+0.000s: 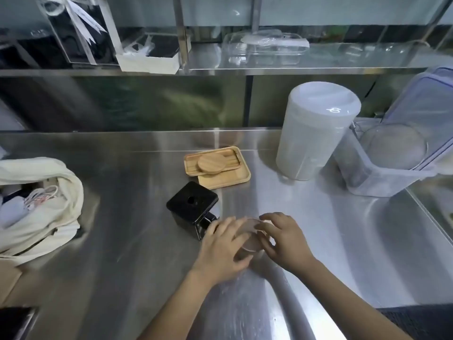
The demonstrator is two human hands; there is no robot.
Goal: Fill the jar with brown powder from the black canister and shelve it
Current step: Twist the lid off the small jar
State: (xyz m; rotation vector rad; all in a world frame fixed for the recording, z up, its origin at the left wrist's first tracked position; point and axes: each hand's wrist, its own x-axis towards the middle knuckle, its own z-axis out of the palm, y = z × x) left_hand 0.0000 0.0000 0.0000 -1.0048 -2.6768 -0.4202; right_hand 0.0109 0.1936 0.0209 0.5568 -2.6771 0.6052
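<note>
Head view: left hand [221, 246] & right hand [284, 241], fingers cupping small clear glass jar [250, 238] on steel table [122, 241] beside square black canister [192, 204]; open jar w/ brown powder could tip, spill.

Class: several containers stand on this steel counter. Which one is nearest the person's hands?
The black canister, square-topped, just beside the left hand. The round white tub and the clear lidded bin stand far off at the back right.

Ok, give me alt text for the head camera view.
Both hands, left hand and right hand, cup a clear jar on a steel counter, beside a black canister. A wooden lid lies on wooden trays behind.
</note>
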